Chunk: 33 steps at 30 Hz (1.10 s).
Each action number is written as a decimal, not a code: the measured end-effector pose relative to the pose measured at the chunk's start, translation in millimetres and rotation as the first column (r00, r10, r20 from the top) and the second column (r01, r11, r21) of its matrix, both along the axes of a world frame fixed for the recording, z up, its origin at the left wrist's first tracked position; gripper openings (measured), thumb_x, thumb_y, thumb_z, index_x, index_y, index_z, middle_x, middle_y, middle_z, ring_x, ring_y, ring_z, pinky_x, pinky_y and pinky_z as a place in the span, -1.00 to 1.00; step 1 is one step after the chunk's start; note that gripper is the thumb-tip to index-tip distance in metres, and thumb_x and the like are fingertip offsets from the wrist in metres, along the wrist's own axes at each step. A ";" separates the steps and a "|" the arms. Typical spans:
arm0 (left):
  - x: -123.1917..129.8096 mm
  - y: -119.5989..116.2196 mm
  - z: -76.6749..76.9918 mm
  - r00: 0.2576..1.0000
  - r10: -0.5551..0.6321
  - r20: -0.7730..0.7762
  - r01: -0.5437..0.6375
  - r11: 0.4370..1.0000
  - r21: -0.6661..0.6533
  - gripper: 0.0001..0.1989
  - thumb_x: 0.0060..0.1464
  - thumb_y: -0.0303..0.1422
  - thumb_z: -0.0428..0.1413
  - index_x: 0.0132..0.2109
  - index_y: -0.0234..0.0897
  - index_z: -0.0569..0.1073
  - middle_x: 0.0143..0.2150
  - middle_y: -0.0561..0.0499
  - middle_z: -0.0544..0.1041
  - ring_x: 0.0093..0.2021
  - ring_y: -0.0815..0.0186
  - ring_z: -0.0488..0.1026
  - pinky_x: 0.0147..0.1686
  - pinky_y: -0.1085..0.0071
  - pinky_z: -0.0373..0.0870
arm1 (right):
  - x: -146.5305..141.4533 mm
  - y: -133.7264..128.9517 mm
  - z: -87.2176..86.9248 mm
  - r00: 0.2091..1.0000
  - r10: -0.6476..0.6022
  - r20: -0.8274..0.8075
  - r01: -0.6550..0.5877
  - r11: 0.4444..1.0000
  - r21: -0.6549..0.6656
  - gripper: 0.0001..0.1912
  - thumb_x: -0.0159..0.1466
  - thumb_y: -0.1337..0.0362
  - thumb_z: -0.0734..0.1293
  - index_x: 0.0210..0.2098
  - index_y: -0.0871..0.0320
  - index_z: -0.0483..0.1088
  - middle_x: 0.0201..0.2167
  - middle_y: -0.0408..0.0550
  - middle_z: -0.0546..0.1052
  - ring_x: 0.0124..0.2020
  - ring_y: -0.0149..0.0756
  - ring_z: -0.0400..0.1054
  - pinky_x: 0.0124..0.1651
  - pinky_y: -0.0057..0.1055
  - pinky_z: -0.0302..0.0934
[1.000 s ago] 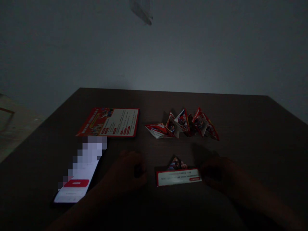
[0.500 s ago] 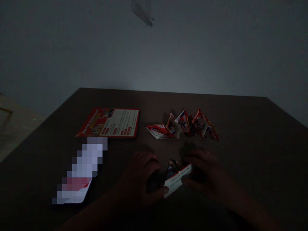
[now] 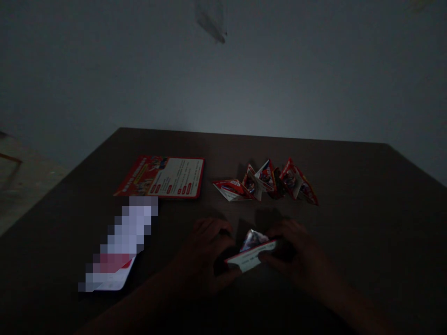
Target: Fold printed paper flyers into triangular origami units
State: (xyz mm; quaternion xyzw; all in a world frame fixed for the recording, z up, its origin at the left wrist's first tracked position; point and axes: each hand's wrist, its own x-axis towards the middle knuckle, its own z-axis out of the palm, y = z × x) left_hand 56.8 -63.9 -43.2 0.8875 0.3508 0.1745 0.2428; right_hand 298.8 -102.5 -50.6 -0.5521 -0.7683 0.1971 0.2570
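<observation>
Between my two hands is a folded paper card (image 3: 249,258), with a white printed side facing me and a glossy picture flap standing up behind it. My left hand (image 3: 206,260) is closed on its left end, thumb at the lower edge. At the right end my right hand (image 3: 293,251) pinches it, thumb on the white side and fingers behind. Some of the fingers are lost in shadow. Beyond the hands stands a row of several folded paper pieces (image 3: 266,179) in red, white and blue, zigzagging across the table.
A red and white printed sheet or booklet (image 3: 183,174) lies at the back left of the dark table (image 3: 331,163). Nearer, on the left, rests a lit phone (image 3: 118,251), its screen mostly blurred out. A pale wall rises behind the table, and the light is dim.
The folded card has turned flatter, its left end rising and its right end sinking slightly. Its picture flap now catches more light. Both hands keep hold of it.
</observation>
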 end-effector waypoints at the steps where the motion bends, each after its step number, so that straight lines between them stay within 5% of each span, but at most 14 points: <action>1: -0.3 0.1 -0.3 1.000 -0.004 0.008 0.004 1.000 0.000 -0.69 -0.08 -0.34 0.23 -0.14 -0.26 0.44 -0.03 -0.09 0.37 -0.01 0.11 0.28 -0.05 0.19 0.21 | 0.5 -0.2 -0.1 1.000 -0.005 -0.007 0.005 1.000 0.006 -0.76 0.12 0.33 0.41 -0.24 0.12 0.32 -0.31 -0.04 0.47 -0.24 -0.16 0.33 -0.24 -0.25 0.24; 17: -3.9 5.8 -3.9 0.991 -0.054 0.123 0.056 0.998 -0.014 -0.80 0.04 -0.48 0.12 -0.14 -0.26 0.37 -0.17 -0.04 0.46 -0.14 0.23 0.35 -0.12 0.27 0.23 | 5.6 1.2 -4.8 0.997 0.038 -0.067 -0.027 0.987 0.159 -0.87 0.20 0.37 0.37 -0.26 0.09 0.34 -0.30 -0.05 0.47 -0.21 -0.19 0.34 -0.20 -0.24 0.24; 27: -5.3 6.5 -6.5 0.993 -0.060 0.106 0.055 0.997 0.056 -0.81 0.05 -0.50 0.11 -0.15 -0.23 0.42 -0.16 -0.03 0.48 -0.13 0.24 0.36 -0.12 0.27 0.24 | 5.7 -6.4 5.3 0.998 0.044 0.034 -0.051 0.968 0.245 -0.88 0.20 0.41 0.30 -0.32 0.06 0.40 -0.21 0.00 0.45 -0.15 -0.13 0.35 -0.20 -0.19 0.26; 33: -3.8 5.5 -7.9 0.993 -0.096 0.068 0.091 0.994 0.063 -0.80 0.04 -0.48 0.12 -0.13 -0.25 0.42 -0.17 -0.04 0.47 -0.16 0.22 0.34 -0.15 0.26 0.24 | -0.2 -14.8 9.6 0.983 0.158 0.091 -0.177 0.949 0.260 -0.76 0.22 0.42 0.31 -0.12 0.09 0.36 -0.17 0.02 0.45 -0.13 -0.13 0.33 -0.14 -0.17 0.22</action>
